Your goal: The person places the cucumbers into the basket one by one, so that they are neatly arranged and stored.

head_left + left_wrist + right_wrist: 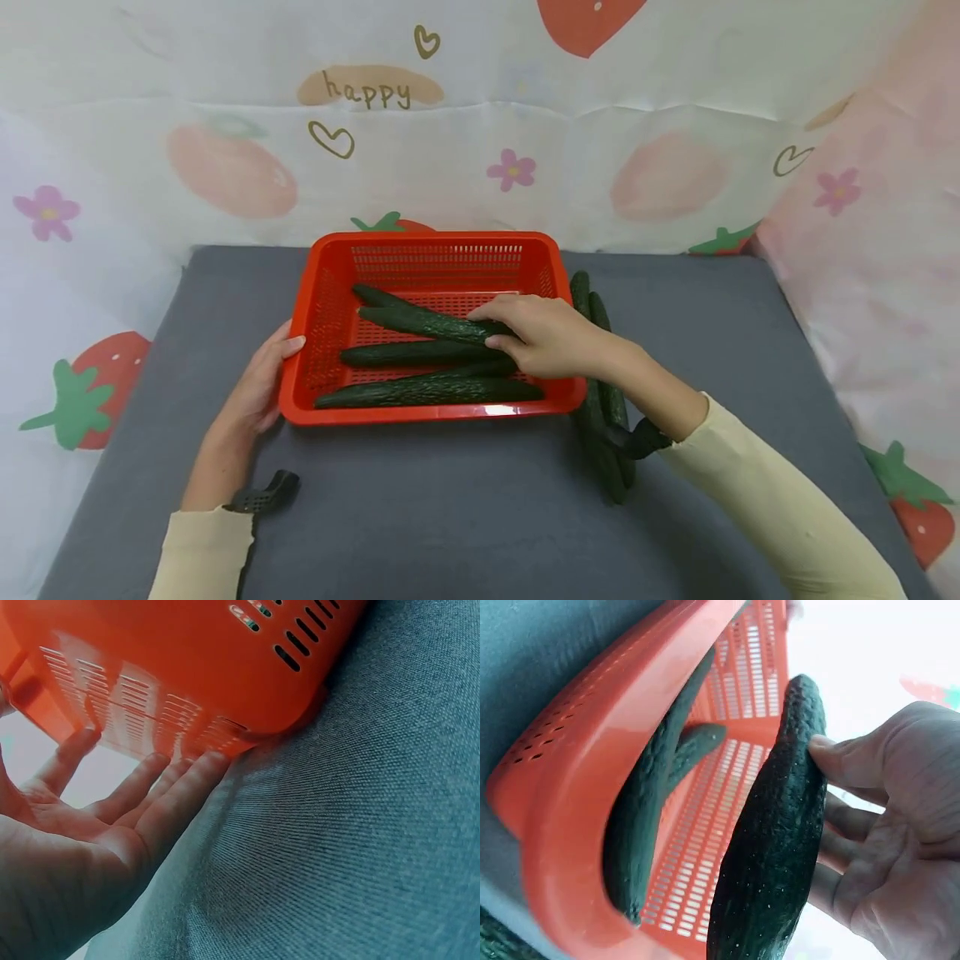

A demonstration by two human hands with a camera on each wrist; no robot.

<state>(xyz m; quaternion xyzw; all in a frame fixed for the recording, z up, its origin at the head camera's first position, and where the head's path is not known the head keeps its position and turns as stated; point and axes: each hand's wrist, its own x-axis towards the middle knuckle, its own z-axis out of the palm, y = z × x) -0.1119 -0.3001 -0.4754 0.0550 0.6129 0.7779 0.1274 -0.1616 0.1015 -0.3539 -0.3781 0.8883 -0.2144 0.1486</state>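
"So, how does the right hand (551,337) sit against the red basket (420,415)?"

"It reaches in over the basket's right side, its back uppermost in the head view. The forearm slants up from the basket's front right corner, the cream sleeve (780,492) ending short of the wrist."

"Fingers apart or together?"

"Clamped on a cucumber (431,323). The thumb presses one side near an end, and the bent fingers bear on the other."

"Where exactly is that cucumber?"

"Above the middle of the basket, its far end pointing toward the basket's left wall. I can't tell whether it touches the other cucumbers (431,392), which lie inside the basket, most of them toward its front."

"And the left hand (258,383)?"

"At the basket's left wall. The thumb hooks over the rim while the fingers, fairly straight and a little spread, put their tips against the slotted outside, so the hand grips the wall between them. That forearm rises from the basket's front left."

"Anything under the right arm?"

"A pair of cucumbers (600,447) just beside the basket's right side, lying lengthwise on the grey cloth (435,500) that the basket stands on."
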